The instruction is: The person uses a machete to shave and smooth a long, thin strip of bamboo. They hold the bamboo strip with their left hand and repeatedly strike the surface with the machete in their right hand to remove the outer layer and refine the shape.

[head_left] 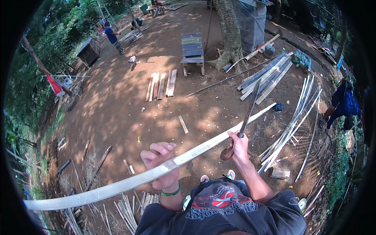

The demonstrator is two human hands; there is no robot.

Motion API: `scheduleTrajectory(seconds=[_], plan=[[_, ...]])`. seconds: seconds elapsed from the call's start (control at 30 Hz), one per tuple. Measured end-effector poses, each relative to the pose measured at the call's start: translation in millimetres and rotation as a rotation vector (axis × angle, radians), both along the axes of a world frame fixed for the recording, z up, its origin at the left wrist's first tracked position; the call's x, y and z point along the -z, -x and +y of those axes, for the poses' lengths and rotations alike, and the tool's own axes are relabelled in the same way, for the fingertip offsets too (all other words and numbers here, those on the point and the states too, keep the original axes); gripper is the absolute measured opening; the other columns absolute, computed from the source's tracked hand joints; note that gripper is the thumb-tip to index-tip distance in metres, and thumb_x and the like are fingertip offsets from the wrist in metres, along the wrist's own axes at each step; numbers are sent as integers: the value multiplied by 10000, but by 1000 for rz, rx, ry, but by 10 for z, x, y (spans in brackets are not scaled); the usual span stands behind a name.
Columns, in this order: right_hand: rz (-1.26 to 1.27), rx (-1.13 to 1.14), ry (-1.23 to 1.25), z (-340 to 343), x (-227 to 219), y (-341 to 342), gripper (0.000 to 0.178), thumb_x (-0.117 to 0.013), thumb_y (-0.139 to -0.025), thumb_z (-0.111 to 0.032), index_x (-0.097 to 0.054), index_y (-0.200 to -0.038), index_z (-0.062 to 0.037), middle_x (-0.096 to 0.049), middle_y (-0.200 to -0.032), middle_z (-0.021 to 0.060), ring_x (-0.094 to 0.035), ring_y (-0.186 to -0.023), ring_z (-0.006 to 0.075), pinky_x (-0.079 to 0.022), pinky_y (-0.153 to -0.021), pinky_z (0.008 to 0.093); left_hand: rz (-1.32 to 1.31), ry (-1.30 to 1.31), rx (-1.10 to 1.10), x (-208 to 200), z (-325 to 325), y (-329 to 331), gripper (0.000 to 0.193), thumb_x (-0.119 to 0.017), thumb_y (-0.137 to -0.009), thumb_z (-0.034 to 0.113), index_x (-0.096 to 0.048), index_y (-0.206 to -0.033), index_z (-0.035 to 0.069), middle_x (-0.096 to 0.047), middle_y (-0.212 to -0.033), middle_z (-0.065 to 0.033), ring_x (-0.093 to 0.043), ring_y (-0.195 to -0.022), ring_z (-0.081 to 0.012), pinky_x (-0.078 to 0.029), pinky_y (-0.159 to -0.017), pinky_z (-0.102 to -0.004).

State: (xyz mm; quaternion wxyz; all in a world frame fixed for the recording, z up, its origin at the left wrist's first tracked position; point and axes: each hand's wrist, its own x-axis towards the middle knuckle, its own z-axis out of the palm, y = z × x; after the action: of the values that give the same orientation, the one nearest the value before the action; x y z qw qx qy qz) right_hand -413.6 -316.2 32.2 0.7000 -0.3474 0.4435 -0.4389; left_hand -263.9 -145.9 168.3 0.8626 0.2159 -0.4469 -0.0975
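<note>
- Right hand point(239, 145) clenched round a long knife point(251, 105) by its handle; blade rises up and away from the grip, presumably to spare the fingers.
- Pale wooden strip point(137, 178) runs crosswise, from beyond the right grip to far left of the left hand.
- Left hand point(159, 156) under the strip, fingers loose, not closed on it; likely a cradle, letting it slide.
- More strips point(288, 138) lie right of the knife grip, probably for easy reach.
- Short boards point(161, 86) beyond both hands, laid side by side.
</note>
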Motion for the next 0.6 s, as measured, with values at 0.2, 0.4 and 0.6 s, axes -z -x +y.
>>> scheduleTrajectory(seconds=[0.2,0.4,0.6], plan=[[91,-127,59,39,-247,99,283,-705,-917,-233,-544,-765,-56,-566,-586,14,-467,-418,92,-352,-383,263,-246,93,417,-100,-236,-200,497,-585,-985,417,-507,-627,82,-524,-536,-3,-519,-492,-159,-428,-458,-266],[524,-309,320,374,-393,362,400,-702,-895,-323,-548,-670,-32,-495,-519,16,-483,-499,106,-396,-494,347,327,-79,-146,-261,-344,37,542,-316,-1071,466,-283,-627,157,-232,-565,49,-204,-443,-73,-195,-434,-239],[438,-650,661,819,-936,202,392,-692,-896,-273,-533,-677,10,-458,-483,144,-465,-407,235,-362,-456,386,491,-119,-359,-459,-517,179,535,-343,-1067,471,-262,-635,164,-228,-564,48,-212,-448,-72,-202,-432,-232]])
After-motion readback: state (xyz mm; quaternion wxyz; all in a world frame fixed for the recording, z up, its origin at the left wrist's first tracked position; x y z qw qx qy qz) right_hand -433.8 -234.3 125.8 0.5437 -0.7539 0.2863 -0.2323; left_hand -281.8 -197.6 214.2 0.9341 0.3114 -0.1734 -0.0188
